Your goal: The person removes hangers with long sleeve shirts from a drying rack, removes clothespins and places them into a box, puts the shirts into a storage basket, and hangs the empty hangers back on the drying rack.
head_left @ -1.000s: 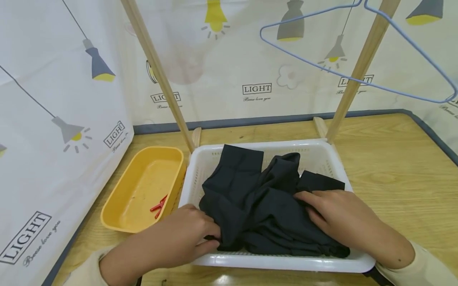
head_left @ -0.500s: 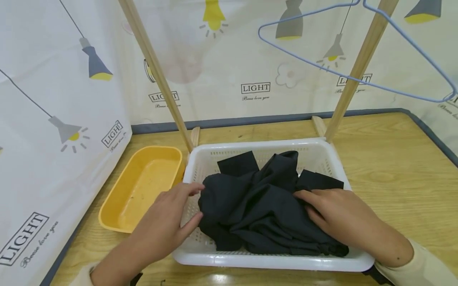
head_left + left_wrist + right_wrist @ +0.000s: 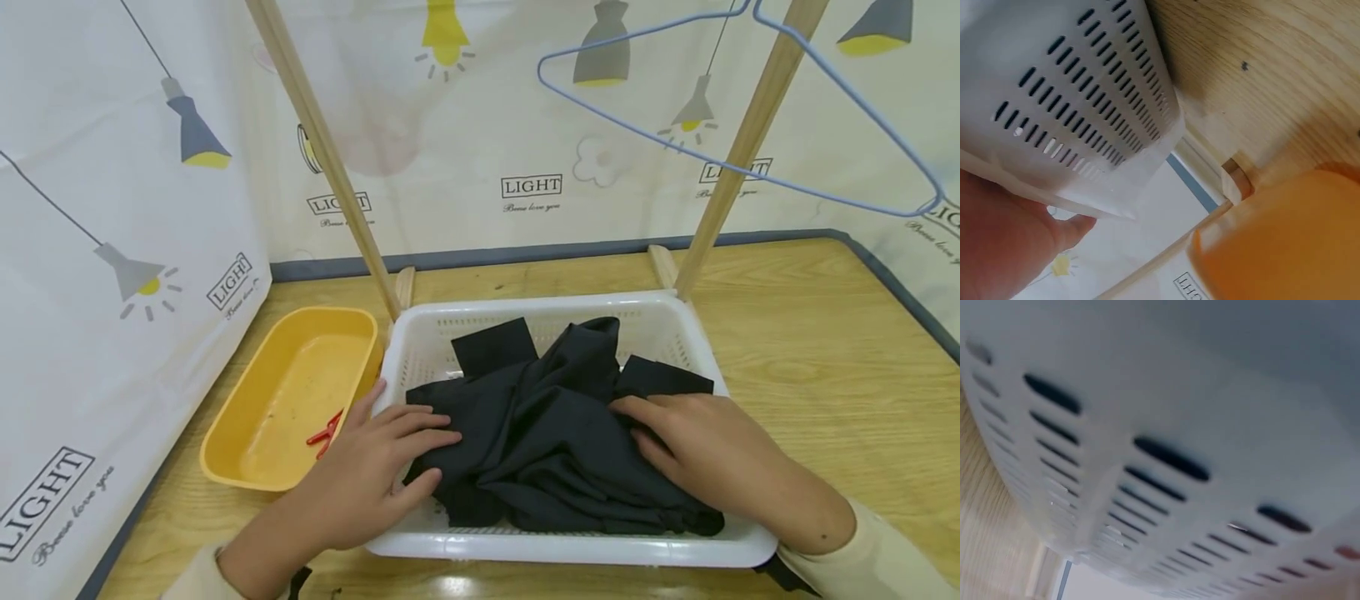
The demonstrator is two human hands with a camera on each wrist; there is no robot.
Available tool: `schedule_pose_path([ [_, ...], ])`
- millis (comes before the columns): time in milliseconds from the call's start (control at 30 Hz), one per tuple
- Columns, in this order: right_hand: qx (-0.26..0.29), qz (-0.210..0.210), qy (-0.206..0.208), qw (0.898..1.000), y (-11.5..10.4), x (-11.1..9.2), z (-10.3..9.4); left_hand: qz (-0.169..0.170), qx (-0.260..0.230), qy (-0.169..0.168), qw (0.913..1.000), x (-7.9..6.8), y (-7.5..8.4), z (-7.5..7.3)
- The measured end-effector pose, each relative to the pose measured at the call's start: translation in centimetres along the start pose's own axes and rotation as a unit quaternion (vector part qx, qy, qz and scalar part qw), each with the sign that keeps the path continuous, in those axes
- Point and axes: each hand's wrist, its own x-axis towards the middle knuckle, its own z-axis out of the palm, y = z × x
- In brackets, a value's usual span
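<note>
A black garment (image 3: 555, 433) lies in loose folds inside a white perforated basket (image 3: 570, 552) in the head view. My left hand (image 3: 378, 467) reaches over the basket's left rim, its fingers spread on the garment's left part. In the left wrist view, part of the left hand (image 3: 1004, 244) shows at the rim, beside the slotted outer wall. My right hand (image 3: 705, 446) is at the garment's right side, with bent fingers and thumb pinching a fold. Its other fingertips are hidden. The right wrist view is mostly filled by the basket wall (image 3: 1104, 444).
A yellow tray (image 3: 292, 392) with red clips (image 3: 324, 433) stands left of the basket. Two wooden posts (image 3: 330, 158) rise behind it. A blue hanger (image 3: 645, 133) hangs at upper right. Printed cloth lines the back and left of the wooden table (image 3: 817, 333).
My left hand has let go of the garment's front left edge, moved back, and now lies spread on its left side. The upper left flap sits lower. The right hand has stayed in place.
</note>
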Motion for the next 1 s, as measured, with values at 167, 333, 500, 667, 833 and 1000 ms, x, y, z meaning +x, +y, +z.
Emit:
schedule_pose_path([
  [167, 0.016, 0.019, -0.001, 1.0, 0.2, 0.0, -0.2, -0.024, -0.013, -0.022, 0.9994, 0.6, -0.4, 0.3],
  [333, 0.005, 0.015, 0.009, 1.0, 0.9, 0.3, 0.0, -0.037, -0.022, -0.017, 0.9989, 1.4, -0.5, 0.7],
  [500, -0.002, -0.006, 0.008, 1.0, 1.7, 0.8, 0.2, -0.044, -0.023, -0.012, 0.9987, 1.8, -0.4, 1.1],
  [667, 0.001, -0.029, 0.021, 0.999, 3.0, 1.8, 0.3, -0.051, -0.006, 0.002, 0.9987, 2.4, -0.4, 1.0],
  [833, 0.004, -0.033, 0.019, 0.999, 3.9, 2.8, 0.5, -0.054, -0.004, 0.005, 0.9985, 3.1, -0.9, 0.9],
  [1000, 0.008, -0.02, 0.003, 1.0, 4.0, 3.1, 0.4, -0.053, -0.01, 0.007, 0.9985, 3.3, -1.2, 1.3],
])
